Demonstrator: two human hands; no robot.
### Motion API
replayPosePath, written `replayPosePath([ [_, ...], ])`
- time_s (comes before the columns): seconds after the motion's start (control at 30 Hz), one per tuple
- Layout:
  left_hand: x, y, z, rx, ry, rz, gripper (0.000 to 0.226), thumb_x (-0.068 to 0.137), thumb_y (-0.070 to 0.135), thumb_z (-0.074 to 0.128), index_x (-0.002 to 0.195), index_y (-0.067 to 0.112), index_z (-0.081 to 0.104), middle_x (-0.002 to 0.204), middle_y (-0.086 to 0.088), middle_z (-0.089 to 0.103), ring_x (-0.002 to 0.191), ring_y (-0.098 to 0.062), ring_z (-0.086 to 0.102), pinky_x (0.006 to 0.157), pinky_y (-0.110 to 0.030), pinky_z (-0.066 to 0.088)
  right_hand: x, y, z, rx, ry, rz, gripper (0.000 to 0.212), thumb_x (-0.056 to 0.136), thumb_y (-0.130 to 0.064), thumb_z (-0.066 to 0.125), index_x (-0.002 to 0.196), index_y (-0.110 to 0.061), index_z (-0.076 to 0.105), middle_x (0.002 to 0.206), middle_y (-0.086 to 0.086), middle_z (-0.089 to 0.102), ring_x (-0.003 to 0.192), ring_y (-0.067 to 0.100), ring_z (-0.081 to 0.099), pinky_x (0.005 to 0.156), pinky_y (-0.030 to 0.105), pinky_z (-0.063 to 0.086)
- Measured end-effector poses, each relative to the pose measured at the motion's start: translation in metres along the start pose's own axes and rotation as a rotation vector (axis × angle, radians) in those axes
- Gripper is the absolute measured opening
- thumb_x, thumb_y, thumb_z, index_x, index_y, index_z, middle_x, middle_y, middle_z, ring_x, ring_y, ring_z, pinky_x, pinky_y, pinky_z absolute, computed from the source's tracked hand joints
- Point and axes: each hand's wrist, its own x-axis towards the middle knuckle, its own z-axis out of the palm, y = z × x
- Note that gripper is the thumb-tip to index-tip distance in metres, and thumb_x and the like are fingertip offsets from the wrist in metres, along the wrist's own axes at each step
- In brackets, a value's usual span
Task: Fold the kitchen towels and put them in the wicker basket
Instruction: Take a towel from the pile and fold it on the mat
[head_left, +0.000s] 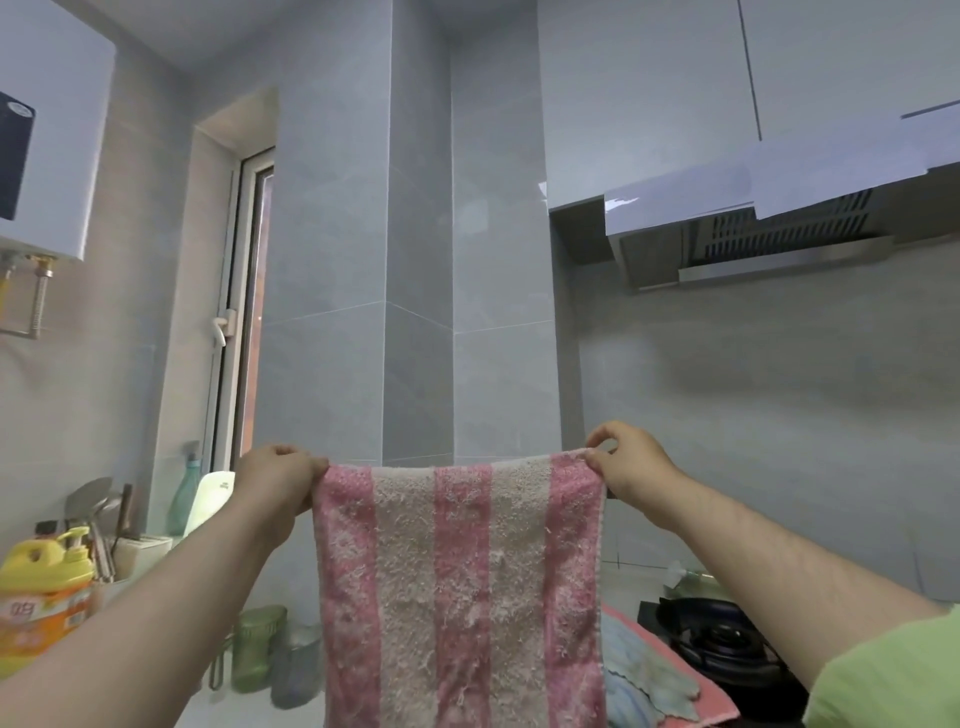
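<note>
Pink-and-cream towel (460, 587) held up flat, hanging down; top left corner pinched in left hand (275, 486), top right corner pinched in right hand (631, 465).

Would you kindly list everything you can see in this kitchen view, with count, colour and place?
striped towel: one, pink and beige, centre, hanging from both hands
cloths: two at least, blue-green on pink, lower right
gas hob: one, black, lower right
range hood: one, silver-grey, upper right
detergent bottle: one, yellow and orange, lower left
jars: two, green and greyish, lower left
water heater: one, white, upper left
left hand: one, pinching the towel's top left corner
right hand: one, pinching the towel's top right corner
</note>
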Motion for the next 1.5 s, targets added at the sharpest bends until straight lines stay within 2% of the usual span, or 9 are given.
replayPosePath([
  [0.1, 0.001, 0.001, -0.002, 0.047, -0.04, 0.041, 0.022, 0.089, -0.002, 0.061, 0.109, 0.007, 0.066, 0.105, -0.017, 0.065, 0.093, -0.029, 0.062, 0.083, -0.042, 0.055, -0.003, -0.004, -0.001, 0.143, -0.048, -0.01, 0.014, 0.092, -0.01, 0.066, 0.104, -0.006, 0.072, 0.092, 0.005, 0.069, 0.088, 0.02, 0.066, 0.085, 0.033, 0.054],
  [0.23, -0.005, -0.003, -0.009, 0.295, -0.077, 0.189, 0.022, 0.088, 0.004, 0.067, 0.11, 0.002, 0.07, 0.107, -0.013, 0.069, 0.099, -0.028, 0.064, 0.093, -0.043, 0.053, -0.013, -0.002, -0.002, -0.021, -0.116, -0.074, 0.026, 0.087, -0.005, 0.07, 0.113, -0.006, 0.069, 0.102, 0.002, 0.068, 0.099, 0.016, 0.063, 0.09, 0.025, 0.049],
  [0.33, -0.011, -0.007, -0.014, 0.785, -0.043, 0.499, 0.012, 0.088, 0.011, 0.066, 0.096, 0.009, 0.075, 0.095, -0.006, 0.071, 0.085, -0.02, 0.061, 0.077, -0.033, 0.048, -0.015, 0.002, -0.005, -0.251, -0.074, -0.162, 0.012, 0.091, -0.009, 0.064, 0.097, -0.014, 0.073, 0.087, -0.006, 0.066, 0.084, 0.01, 0.06, 0.066, 0.018, 0.043],
  [0.43, -0.014, -0.009, -0.015, 0.931, 0.002, 0.605, 0.013, 0.093, 0.015, 0.058, 0.084, 0.014, 0.068, 0.085, -0.001, 0.058, 0.079, -0.02, 0.055, 0.067, -0.032, 0.04, -0.017, 0.003, -0.008, -0.298, -0.009, -0.184, 0.015, 0.095, -0.014, 0.059, 0.084, -0.019, 0.067, 0.08, -0.007, 0.062, 0.078, 0.009, 0.056, 0.06, 0.022, 0.039],
  [0.53, -0.017, -0.009, -0.016, 0.79, -0.061, 0.494, 0.016, 0.097, 0.015, 0.051, 0.083, 0.013, 0.058, 0.08, -0.001, 0.059, 0.074, -0.019, 0.056, 0.058, -0.032, 0.038, -0.019, 0.005, -0.009, -0.169, 0.006, -0.15, 0.017, 0.095, -0.012, 0.058, 0.079, -0.017, 0.063, 0.079, -0.001, 0.063, 0.078, 0.017, 0.058, 0.066, 0.028, 0.045],
  [0.7, -0.017, -0.009, -0.027, 0.629, -0.085, 0.434, 0.016, 0.092, 0.015, 0.062, 0.078, 0.016, 0.068, 0.077, -0.003, 0.067, 0.076, -0.021, 0.062, 0.072, -0.037, 0.051, -0.023, 0.005, -0.015, 0.271, -0.036, -0.022, 0.011, 0.088, -0.002, 0.068, 0.079, -0.008, 0.066, 0.078, 0.01, 0.067, 0.069, 0.021, 0.065, 0.066, 0.032, 0.06],
  [0.97, -0.008, 0.001, -0.029, 0.191, -0.177, 0.05, 0.012, 0.094, 0.004, 0.057, 0.096, -0.003, 0.067, 0.067, -0.011, 0.05, 0.051, -0.017, 0.035, 0.044, -0.023, 0.027, -0.017, 0.012, -0.026, 0.419, -0.1, 0.125, 0.01, 0.086, -0.015, 0.073, 0.085, -0.006, 0.07, 0.07, 0.004, 0.061, 0.054, 0.012, 0.04, 0.054, 0.026, 0.041],
  [1.1, -0.002, -0.017, -0.012, 0.142, -0.182, -0.032, 0.012, 0.095, 0.001, 0.054, 0.098, -0.006, 0.064, 0.061, -0.012, 0.051, 0.047, -0.017, 0.044, 0.036, -0.018, 0.037, -0.011, 0.031, -0.012, 0.402, -0.105, 0.208, 0.011, 0.088, -0.014, 0.071, 0.089, -0.003, 0.068, 0.072, 0.007, 0.061, 0.045, 0.011, 0.035, 0.043, 0.023, 0.037],
  [1.5, 0.043, -0.219, 0.046, 0.153, -0.175, -0.331, 0.01, 0.094, -0.004, 0.05, 0.089, -0.003, 0.059, 0.078, -0.021, 0.061, 0.059, -0.025, 0.057, 0.049, -0.025, 0.056, 0.011, 0.179, 0.118, 0.389, -0.122, 0.478, 0.008, 0.093, -0.003, 0.06, 0.087, 0.002, 0.061, 0.074, 0.017, 0.064, 0.058, 0.019, 0.063, 0.051, 0.027, 0.058],
])
